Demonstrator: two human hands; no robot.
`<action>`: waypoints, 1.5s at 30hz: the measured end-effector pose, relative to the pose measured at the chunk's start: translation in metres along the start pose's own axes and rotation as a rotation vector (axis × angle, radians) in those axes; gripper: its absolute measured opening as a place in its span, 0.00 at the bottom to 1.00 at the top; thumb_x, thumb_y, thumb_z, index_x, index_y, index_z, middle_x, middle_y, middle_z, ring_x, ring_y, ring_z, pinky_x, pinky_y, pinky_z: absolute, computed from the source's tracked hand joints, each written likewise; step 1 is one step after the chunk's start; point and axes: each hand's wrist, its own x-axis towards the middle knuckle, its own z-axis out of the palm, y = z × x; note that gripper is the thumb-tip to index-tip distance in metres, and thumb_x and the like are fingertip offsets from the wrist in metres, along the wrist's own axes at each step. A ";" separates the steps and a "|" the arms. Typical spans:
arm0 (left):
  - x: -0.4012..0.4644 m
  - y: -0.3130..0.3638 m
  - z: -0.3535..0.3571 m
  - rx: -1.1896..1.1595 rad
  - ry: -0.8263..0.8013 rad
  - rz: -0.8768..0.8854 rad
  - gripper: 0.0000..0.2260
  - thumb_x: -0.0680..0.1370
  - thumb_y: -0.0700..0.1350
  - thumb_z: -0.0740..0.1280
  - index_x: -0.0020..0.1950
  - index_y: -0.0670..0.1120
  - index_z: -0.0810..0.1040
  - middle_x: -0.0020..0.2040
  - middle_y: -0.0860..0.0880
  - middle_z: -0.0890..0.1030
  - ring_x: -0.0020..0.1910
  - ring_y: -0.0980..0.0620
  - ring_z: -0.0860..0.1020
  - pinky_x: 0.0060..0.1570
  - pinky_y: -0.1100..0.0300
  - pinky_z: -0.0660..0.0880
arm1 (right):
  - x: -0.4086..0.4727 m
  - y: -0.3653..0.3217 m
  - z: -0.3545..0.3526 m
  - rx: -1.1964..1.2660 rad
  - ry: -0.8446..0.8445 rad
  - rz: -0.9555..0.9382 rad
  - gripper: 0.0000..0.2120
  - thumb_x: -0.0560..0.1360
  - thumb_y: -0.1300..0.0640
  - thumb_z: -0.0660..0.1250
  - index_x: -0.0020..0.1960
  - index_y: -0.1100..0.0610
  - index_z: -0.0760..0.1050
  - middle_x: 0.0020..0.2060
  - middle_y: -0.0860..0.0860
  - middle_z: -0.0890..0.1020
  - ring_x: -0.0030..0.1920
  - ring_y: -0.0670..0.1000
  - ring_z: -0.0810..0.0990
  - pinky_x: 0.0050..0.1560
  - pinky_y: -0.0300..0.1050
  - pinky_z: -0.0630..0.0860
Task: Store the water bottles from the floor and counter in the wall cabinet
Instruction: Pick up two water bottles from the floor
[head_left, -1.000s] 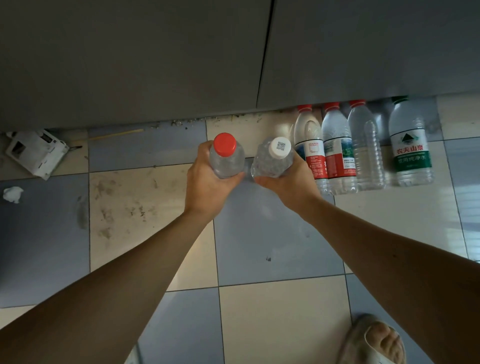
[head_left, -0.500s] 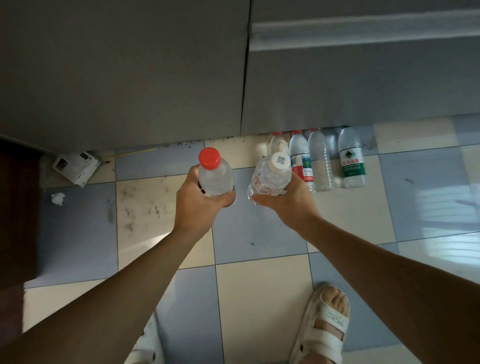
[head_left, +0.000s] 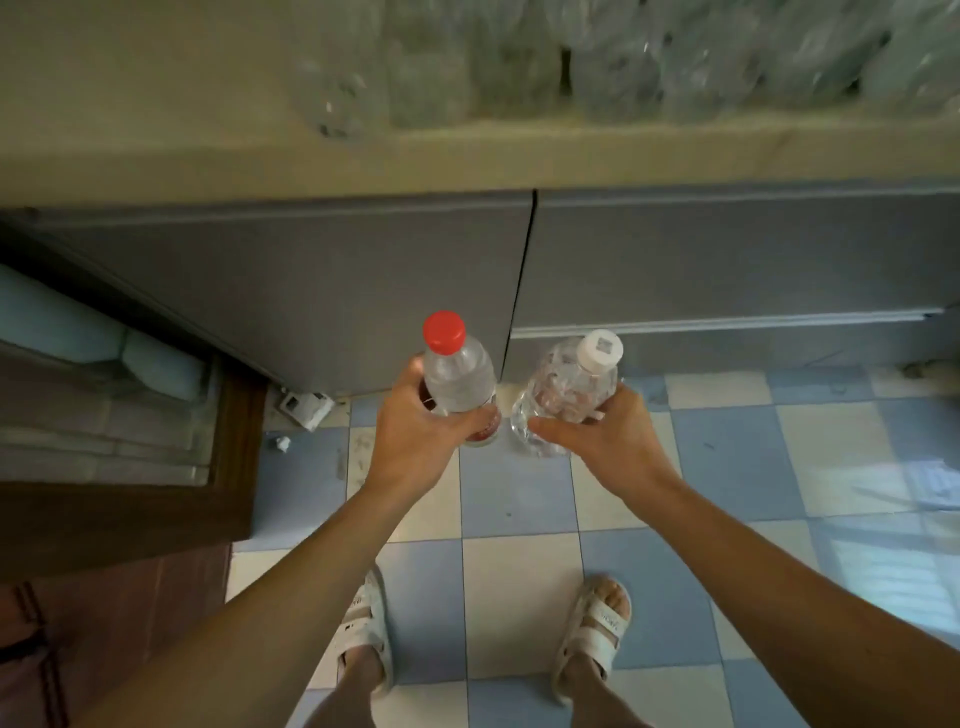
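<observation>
**Two bottles held up in front of the bench**

The person is standing on the checkered floor (head_left: 519, 587) facing the bench (head_left: 467, 156), holding a water bottle in each hand below its front edge. The left hand (head_left: 415, 447) is gripping the red-capped bottle (head_left: 457, 379) around its lower body, fingers curled behind it and the thumb wrapping across the front. The right hand (head_left: 608, 441) is holding the white-capped bottle (head_left: 566, 395), which looks crumpled and is tilting its cap toward the right; the thumb is pressing along its lower front while the other fingers are curling around the far side, mostly hidden. The two bottles are sitting just beside each other; I cannot tell whether they are touching.

On top of the bench, a row of clear bottles (head_left: 623, 62) is standing, blurred in this view. Under the bench, grey cabinet doors (head_left: 311, 291) are running down to the floor. To the left of the bench's base, a small white box (head_left: 306, 408) is lying on the tiles, next to a dark wooden frame (head_left: 228, 467). Nearest the viewer, well back from the bench, the person's feet are resting in white sandals (head_left: 363, 639).
</observation>
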 end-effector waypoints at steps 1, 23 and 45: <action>-0.007 0.029 -0.014 -0.019 -0.001 0.020 0.25 0.65 0.45 0.83 0.58 0.54 0.77 0.49 0.56 0.83 0.50 0.56 0.82 0.44 0.68 0.77 | -0.015 -0.029 -0.004 0.003 0.000 -0.021 0.25 0.64 0.55 0.83 0.59 0.51 0.80 0.44 0.36 0.86 0.45 0.37 0.84 0.39 0.29 0.78; 0.020 0.516 -0.320 -0.188 0.048 0.692 0.23 0.66 0.51 0.81 0.60 0.57 0.80 0.51 0.60 0.84 0.49 0.63 0.82 0.50 0.58 0.81 | -0.143 -0.590 0.039 0.219 0.236 -0.731 0.32 0.57 0.44 0.83 0.58 0.45 0.78 0.50 0.41 0.87 0.50 0.43 0.86 0.58 0.52 0.80; 0.144 0.852 -0.379 -0.161 0.500 1.016 0.32 0.68 0.55 0.80 0.67 0.56 0.69 0.61 0.51 0.79 0.56 0.49 0.80 0.58 0.48 0.78 | -0.028 -0.964 -0.043 0.156 0.171 -1.289 0.24 0.73 0.51 0.76 0.67 0.45 0.73 0.53 0.42 0.83 0.52 0.46 0.83 0.53 0.48 0.80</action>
